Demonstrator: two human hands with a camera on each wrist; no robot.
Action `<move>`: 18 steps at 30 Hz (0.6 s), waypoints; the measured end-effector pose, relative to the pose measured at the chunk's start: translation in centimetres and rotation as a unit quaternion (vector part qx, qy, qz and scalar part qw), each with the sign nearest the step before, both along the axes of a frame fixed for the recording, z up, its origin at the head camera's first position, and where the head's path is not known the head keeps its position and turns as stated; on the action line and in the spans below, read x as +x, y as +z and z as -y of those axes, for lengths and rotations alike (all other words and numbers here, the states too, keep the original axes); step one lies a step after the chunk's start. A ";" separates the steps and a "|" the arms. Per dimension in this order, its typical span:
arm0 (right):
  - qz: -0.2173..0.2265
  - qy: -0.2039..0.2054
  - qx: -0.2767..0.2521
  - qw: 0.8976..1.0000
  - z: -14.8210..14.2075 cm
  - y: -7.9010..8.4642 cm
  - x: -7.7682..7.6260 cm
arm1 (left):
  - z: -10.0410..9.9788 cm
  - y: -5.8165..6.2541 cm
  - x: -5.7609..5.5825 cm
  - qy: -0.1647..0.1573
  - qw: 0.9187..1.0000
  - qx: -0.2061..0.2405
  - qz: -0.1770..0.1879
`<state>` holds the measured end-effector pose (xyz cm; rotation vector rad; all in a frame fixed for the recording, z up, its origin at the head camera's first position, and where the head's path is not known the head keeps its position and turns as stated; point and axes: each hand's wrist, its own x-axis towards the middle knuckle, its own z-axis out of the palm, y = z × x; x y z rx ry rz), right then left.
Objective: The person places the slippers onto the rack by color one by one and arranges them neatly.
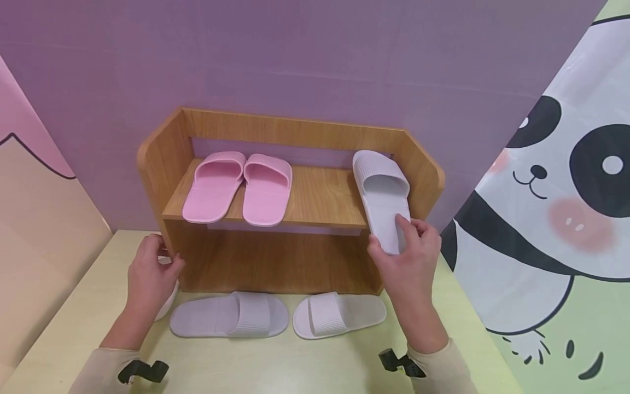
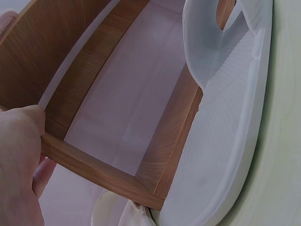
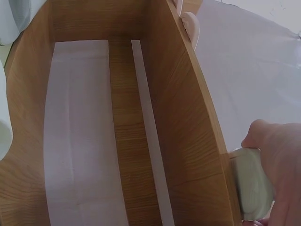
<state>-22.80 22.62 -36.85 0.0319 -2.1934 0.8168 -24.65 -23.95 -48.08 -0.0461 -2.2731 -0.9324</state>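
Note:
My right hand (image 1: 410,257) pinches the heel end of a white slipper (image 1: 379,200), thumb on one edge and fingers on the other. That slipper lies toe inward at the right end of the upper shelf of a small wooden shoe rack (image 1: 295,128), its heel jutting past the front edge. In the right wrist view the heel (image 3: 254,183) shows beside the shelf board. My left hand (image 1: 151,276) grips the front edge of the rack's left side panel (image 2: 84,169), thumb in front. A pair of pink slippers, left (image 1: 211,191) and right (image 1: 266,194), sits on the shelf's left part.
On the table (image 1: 236,369) before the rack lie two white slippers, one left (image 1: 202,317) and one right (image 1: 364,311), toes facing each other. Another white item (image 1: 167,303) is partly hidden behind my left hand. A purple wall (image 1: 295,54) stands behind the rack.

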 end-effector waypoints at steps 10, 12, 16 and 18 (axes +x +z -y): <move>0.015 -0.011 0.016 1.000 0.3 0.2 0.1 | 0.1 0.2 0.0 0.003 1.000 0.002 0.002; 0.020 -0.011 0.016 1.000 0.4 0.3 0.0 | 0.1 0.2 0.0 0.002 1.000 0.002 0.000; 0.027 -0.016 0.018 0.999 0.6 0.6 -0.1 | 0.1 0.1 -0.1 0.002 1.000 0.001 -0.002; 0.029 -0.020 0.021 0.999 0.7 0.8 -0.2 | 0.1 0.2 0.0 0.001 1.000 0.001 -0.001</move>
